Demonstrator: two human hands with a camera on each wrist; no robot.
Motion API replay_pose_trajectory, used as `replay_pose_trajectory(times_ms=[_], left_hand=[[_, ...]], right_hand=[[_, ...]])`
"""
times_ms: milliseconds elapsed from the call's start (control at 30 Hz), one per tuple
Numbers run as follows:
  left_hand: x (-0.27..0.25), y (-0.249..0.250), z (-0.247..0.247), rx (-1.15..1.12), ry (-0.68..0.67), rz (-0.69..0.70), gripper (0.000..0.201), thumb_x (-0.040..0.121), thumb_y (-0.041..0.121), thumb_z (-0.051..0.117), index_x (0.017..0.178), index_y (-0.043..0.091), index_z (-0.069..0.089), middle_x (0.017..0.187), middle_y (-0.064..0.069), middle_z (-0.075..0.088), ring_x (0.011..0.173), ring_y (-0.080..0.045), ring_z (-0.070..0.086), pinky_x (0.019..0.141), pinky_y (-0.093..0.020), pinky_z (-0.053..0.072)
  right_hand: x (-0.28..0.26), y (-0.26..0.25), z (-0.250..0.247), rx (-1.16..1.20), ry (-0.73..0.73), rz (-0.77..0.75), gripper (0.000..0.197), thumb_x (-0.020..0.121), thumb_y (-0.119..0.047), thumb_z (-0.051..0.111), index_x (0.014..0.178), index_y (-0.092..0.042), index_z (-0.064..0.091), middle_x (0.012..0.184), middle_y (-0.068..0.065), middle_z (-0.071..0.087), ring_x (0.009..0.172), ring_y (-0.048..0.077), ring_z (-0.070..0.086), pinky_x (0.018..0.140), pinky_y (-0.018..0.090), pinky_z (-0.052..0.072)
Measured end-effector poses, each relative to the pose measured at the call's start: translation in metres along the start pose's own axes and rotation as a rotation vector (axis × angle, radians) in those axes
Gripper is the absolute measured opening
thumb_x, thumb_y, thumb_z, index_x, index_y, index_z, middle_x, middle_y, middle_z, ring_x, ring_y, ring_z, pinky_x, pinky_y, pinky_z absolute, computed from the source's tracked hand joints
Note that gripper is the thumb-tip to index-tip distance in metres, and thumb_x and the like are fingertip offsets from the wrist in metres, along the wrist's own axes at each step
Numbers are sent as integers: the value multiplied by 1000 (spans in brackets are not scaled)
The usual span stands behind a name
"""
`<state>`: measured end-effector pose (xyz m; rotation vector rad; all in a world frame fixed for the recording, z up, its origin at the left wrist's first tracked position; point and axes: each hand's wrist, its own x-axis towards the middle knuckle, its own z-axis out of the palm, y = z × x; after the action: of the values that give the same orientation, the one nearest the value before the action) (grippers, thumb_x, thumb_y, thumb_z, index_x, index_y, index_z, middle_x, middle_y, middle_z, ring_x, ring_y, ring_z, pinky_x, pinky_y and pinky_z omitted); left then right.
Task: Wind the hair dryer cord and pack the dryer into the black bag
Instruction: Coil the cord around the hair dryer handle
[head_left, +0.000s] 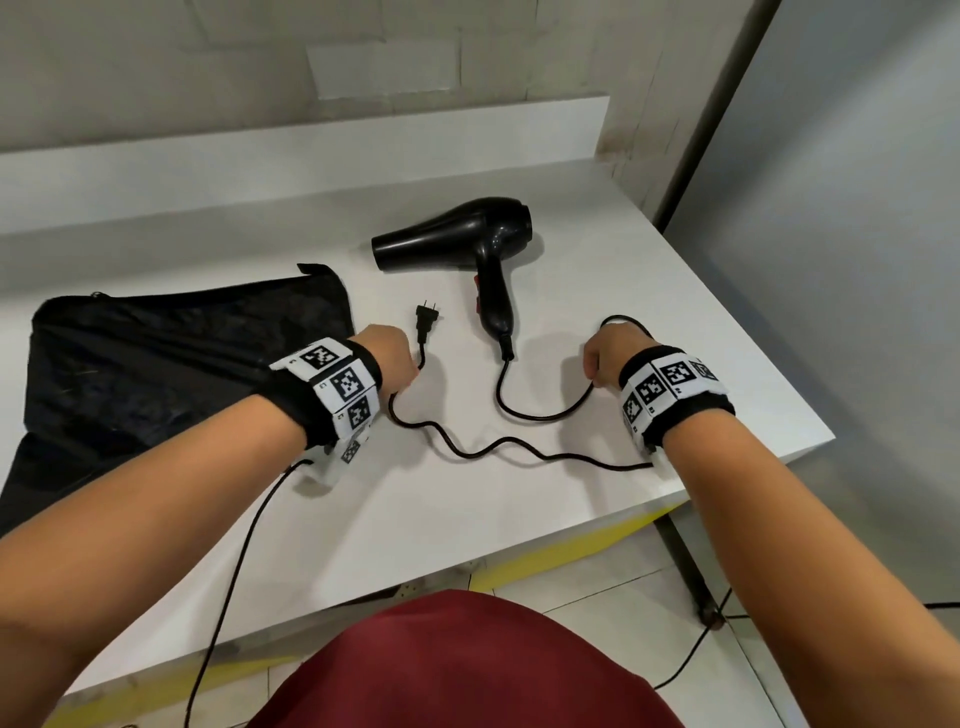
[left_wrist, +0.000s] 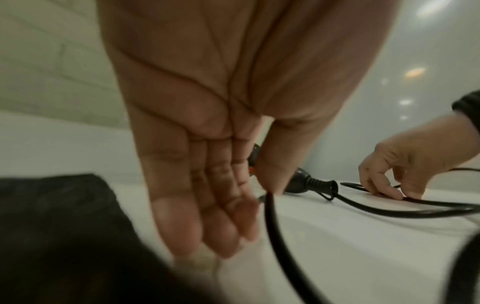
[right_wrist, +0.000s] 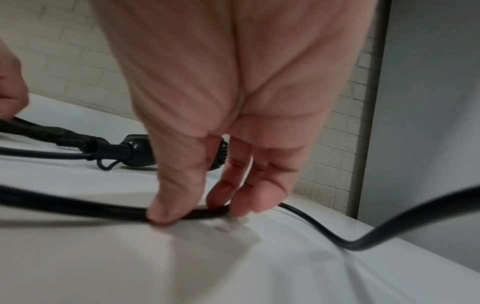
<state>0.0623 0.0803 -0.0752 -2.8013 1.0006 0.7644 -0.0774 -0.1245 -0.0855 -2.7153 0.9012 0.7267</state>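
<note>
My left grip (head_left: 392, 358) pinches the cord (head_left: 498, 447) below the plug (head_left: 426, 325); right grip (head_left: 613, 356) pinches cord right of the dryer (head_left: 467, 234). Black bag (head_left: 156, 353) lies left of dryer on the surface (head_left: 467, 519).

No words, brands or numbers can be read in these views. The only signs are black-and-white square code markers on the left wristband (head_left: 335, 382) and the right wristband (head_left: 670, 389). Tiny characters stand beside some markers, but they are too small to read.
</note>
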Motion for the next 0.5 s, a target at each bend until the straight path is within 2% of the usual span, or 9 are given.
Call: replay_pose_trajectory(times_ms=[100,167,233,267,300,367,400,467,500], left_hand=[[2,12,-9,18,180,76,39,90,27,49,124,8,50,126,-14,52,113,-32,54,87,-35,44],[5,28,-12,-41,268,214,43,88,24,55,129,16,47,133,-11,43,119,-31,48,98,-37,41],[8,48,-13,-51,241,372,44,86,17,57,129,23,50,139,-6,37,125,-28,43,106,-37,37],[11,58,-12,-11,199,429,45,86,14,57,130,25,50,142,-4,34,128,-27,39,108,-35,34],[14,66,-12,54,149,457,48,87,11,55,131,27,49,146,-4,29,133,-26,35,110,-35,32],[21,76,-13,199,89,480,52,88,9,52,136,28,43,153,-6,19,141,-28,23,114,-39,28],[24,79,-13,269,74,478,54,89,8,51,138,27,42,155,-7,14,143,-30,17,115,-41,26],[32,82,-13,382,70,470,53,89,8,52,137,28,44,157,-7,9,145,-31,9,114,-45,25],[35,82,-12,426,70,471,50,89,9,51,136,27,46,157,-7,9,145,-31,7,112,-47,24]], right_hand=[[1,-3,-3,-31,-38,27,31,84,-7,59,115,-6,61,103,10,55,91,23,52,91,32,46],[2,-2,-3,6,-44,30,31,83,-6,60,113,-8,62,104,9,59,87,21,54,85,29,48],[0,0,2,152,-2,49,30,82,-3,57,112,-6,62,81,1,59,69,13,55,66,23,47],[-1,1,4,211,29,59,31,82,-1,56,112,-5,62,71,-2,52,61,9,49,62,21,43],[0,0,4,225,29,72,31,80,1,56,111,-2,61,68,-2,49,59,10,47,65,21,41],[3,-4,6,205,3,127,33,72,8,59,105,5,60,80,10,55,69,24,53,73,28,46],[3,-7,6,215,5,147,29,68,10,62,97,6,59,88,17,57,75,28,54,74,31,48],[6,-7,10,203,19,133,21,64,10,66,81,4,55,101,24,62,85,31,59,78,35,51],[8,-5,12,187,29,113,22,63,9,67,78,1,54,105,24,63,90,33,61,79,36,52]])
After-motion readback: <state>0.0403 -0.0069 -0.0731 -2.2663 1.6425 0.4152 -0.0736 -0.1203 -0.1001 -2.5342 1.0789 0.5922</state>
